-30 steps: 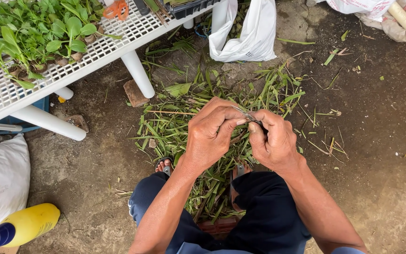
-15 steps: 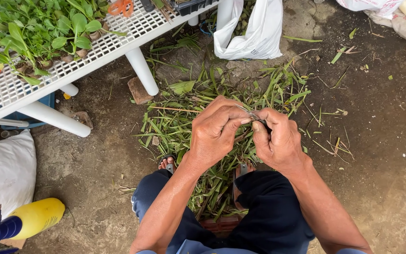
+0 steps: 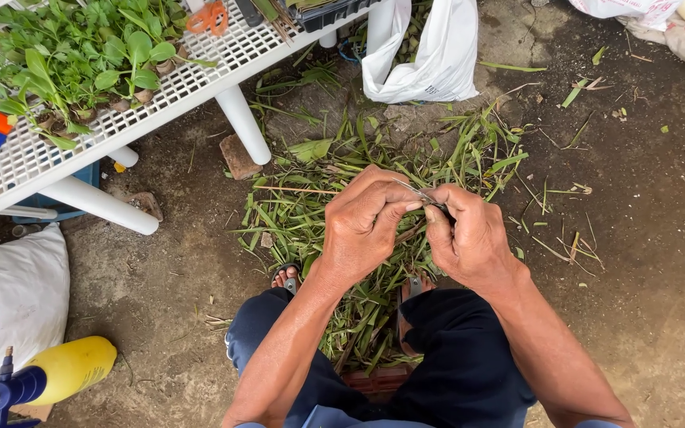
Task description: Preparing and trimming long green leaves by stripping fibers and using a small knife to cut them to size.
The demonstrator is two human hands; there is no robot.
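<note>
Both hands met over the heap of cut leaves, pinching one thin stem between them.

At far left a white mesh table (image 3: 223,55) carried small potted seedlings (image 3: 81,63), with a yellow spray bottle (image 3: 61,368) lying on the dirt below it. The left hand (image 3: 362,226) was curled, its fingertips (image 3: 410,204) pressed together on the near end of a thin stem (image 3: 426,196). That stem ran roughly left to right, sloping slightly down toward the right hand (image 3: 473,238), whose thumb and forefinger were closed on the other end. The two grips sat just beside each other, so neither hand was clearly nearer. Whether anything else was held could not be told. Green leaf trimmings (image 3: 374,166) lay spread underneath, and a white plastic bag (image 3: 430,55) stood beyond them.
</note>
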